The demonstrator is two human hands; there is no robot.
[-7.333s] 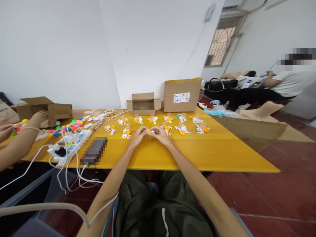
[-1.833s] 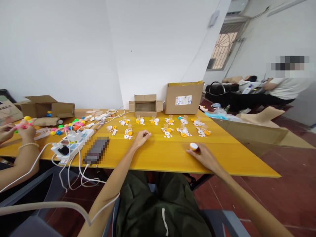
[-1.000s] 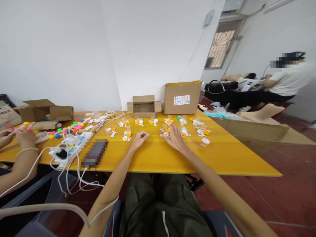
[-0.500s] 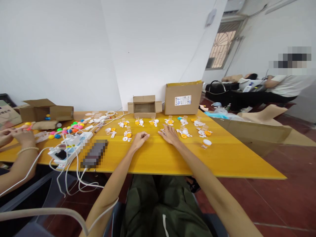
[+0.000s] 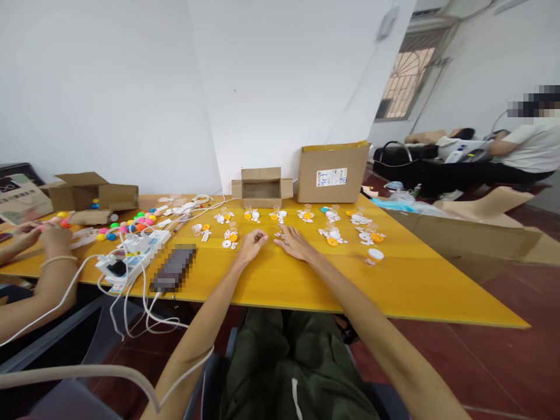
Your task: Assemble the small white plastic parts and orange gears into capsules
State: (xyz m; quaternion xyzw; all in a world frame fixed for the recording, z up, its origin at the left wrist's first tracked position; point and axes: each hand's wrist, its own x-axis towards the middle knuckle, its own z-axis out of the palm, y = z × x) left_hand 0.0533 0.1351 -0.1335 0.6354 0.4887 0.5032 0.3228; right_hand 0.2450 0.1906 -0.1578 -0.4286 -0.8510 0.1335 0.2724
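1. The yellow table [image 5: 394, 286] is laid out as before. Rows of white and orange part sets [image 5: 332, 236] sit at 12 o'clock from the person, with cardboard boxes [image 5: 333, 172] behind them and a power strip [image 5: 131, 259] at 9 o'clock. A co-worker's hands [image 5: 44, 236] are busy at far 9 o'clock, well apart from the person's own.
2. The right hand [image 5: 295, 244] made the big change. Seconds ago it met the left hand at mid-table, then swung out toward 3 o'clock to set something down. It has now come back and lies flat, fingers spread and released, holding nothing.
3. The left hand [image 5: 252, 242] has barely shifted. It rests just beside the right hand, at its 9 o'clock, loosely curled. I cannot tell whether it pinches a small piece.
4. The capped vial [image 5: 374, 255], white-topped, now stands alone at 3 o'clock of the right hand, well apart, with no hand on it. I judge that piece finished and set aside.
5. The small white pieces [image 5: 280, 235] lie at 11 o'clock of the right hand, at its fingertips. They are too small to tell whether it touches them. I read this as a fresh set coming under the hands.
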